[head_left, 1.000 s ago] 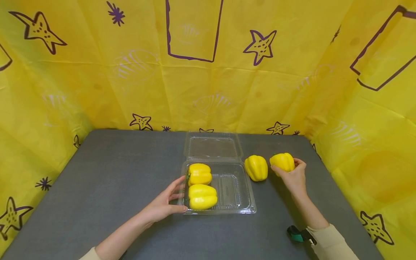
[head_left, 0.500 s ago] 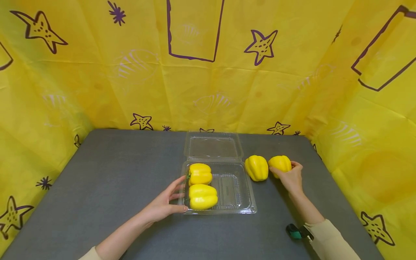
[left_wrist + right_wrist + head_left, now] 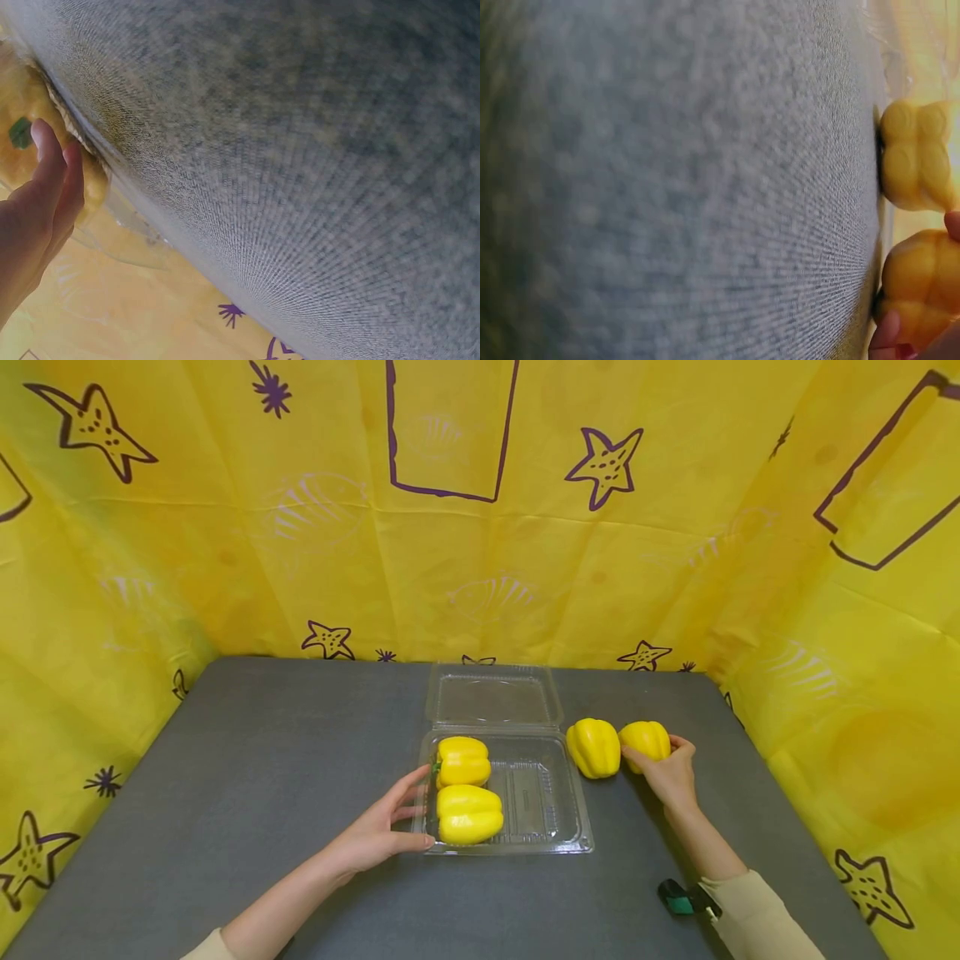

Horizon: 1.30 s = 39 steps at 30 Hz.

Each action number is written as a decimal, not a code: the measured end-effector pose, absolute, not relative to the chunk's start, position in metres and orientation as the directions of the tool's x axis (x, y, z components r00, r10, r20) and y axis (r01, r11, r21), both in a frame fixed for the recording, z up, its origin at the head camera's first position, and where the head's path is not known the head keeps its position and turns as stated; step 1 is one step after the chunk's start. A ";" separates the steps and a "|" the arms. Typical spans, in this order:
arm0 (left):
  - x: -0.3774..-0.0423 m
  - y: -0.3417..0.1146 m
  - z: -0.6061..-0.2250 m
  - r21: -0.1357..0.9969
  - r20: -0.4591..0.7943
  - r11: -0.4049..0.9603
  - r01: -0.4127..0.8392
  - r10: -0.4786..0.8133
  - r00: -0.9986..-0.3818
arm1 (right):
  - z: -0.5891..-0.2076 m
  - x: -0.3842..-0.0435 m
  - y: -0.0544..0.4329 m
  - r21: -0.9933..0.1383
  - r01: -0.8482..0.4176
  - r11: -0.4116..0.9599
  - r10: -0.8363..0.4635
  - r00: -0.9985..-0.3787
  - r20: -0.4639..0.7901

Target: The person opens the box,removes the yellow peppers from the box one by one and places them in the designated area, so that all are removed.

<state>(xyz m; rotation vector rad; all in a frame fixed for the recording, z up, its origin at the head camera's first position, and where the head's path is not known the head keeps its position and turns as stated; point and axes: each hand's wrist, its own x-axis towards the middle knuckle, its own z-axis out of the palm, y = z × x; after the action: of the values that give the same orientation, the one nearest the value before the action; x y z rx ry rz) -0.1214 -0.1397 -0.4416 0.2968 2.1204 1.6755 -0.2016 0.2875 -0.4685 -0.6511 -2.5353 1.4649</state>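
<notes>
Your right hand [image 3: 671, 777] pinches a yellow pepper [image 3: 647, 741] near the bench's [image 3: 315, 760] far right corner; your left, fingers spread, rests at the clear box's [image 3: 521, 810] left edge. You're likely loading the box; next seems to call for lifting that pepper clear of its neighbour [image 3: 594, 749].

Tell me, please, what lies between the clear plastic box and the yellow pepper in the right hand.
Another plump yellow pepper sits there, as the head view shows.

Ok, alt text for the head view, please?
A person's right fingers hold a yellow pepper beside another pepper on a gray table; left fingers rest at an open clear container holding two more. Yellow cloth hangs behind.
</notes>
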 end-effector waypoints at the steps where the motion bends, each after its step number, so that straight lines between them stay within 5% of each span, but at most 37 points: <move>1: -0.121 -0.140 -0.442 0.964 -0.192 0.251 -0.090 0.416 -0.889 | -0.468 -0.201 0.287 -0.853 0.296 0.430 0.431 -0.897 -0.094; 27: -0.121 -0.140 -0.441 0.963 -0.199 0.251 -0.098 0.415 -0.888 | -0.462 -0.193 0.286 -0.898 0.282 0.338 0.368 -0.918 -0.150; 39: -0.121 -0.140 -0.441 0.962 -0.204 0.251 -0.105 0.414 -0.887 | -0.457 -0.190 0.288 -0.885 0.276 0.374 0.438 -0.894 -0.093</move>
<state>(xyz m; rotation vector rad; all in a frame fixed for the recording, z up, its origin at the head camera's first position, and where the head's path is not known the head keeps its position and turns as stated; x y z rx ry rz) -0.1211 -0.1396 -0.4408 0.2819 2.1104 1.6738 -0.1905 0.2877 -0.4572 -0.6475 -2.4705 1.5440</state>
